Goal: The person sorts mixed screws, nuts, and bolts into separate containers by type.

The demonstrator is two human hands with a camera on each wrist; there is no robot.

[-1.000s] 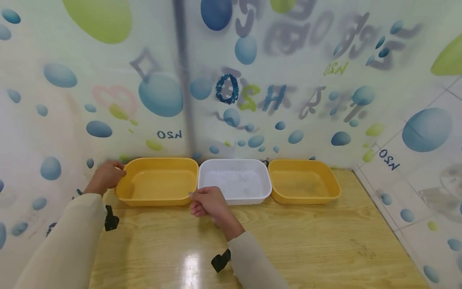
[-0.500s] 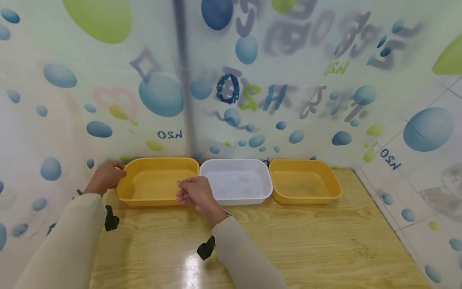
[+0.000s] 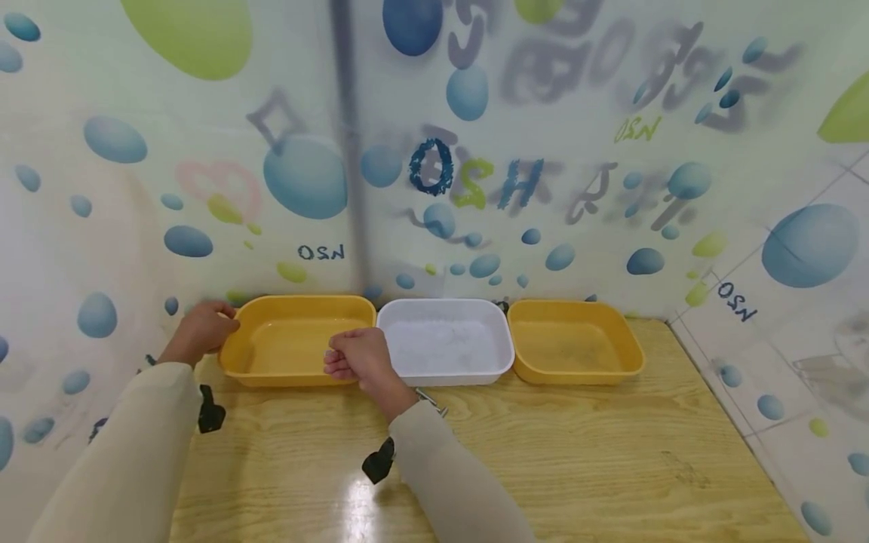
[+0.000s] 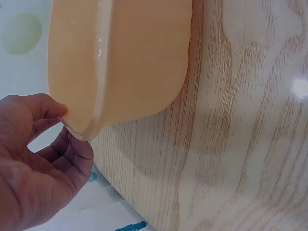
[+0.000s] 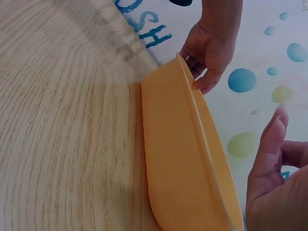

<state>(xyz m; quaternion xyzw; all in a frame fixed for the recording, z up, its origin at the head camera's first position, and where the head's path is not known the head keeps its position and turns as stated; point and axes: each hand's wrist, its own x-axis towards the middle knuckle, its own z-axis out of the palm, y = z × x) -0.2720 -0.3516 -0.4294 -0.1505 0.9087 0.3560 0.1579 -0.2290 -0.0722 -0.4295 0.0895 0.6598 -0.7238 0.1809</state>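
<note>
My left hand grips the rim at the left end of the left yellow tray; in the left wrist view its thumb and fingers pinch the rim. Over that tray's right part is my right hand, thumb and fingertips drawn together. A tiny pale grey spot shows at its fingertips, mostly hidden; I cannot tell its kind. In the right wrist view the right hand is beside the tray's rim. Small metal screws lie on the table by the right wrist.
A white tray stands against the left yellow tray, and another yellow tray stands at its right. All three line up along the patterned wall covering on the wood-grain table.
My right hand has moved left from the joint of the yellow and white trays to over the left yellow tray, uncovering the screws on the table. The left hand stays on the rim.
</note>
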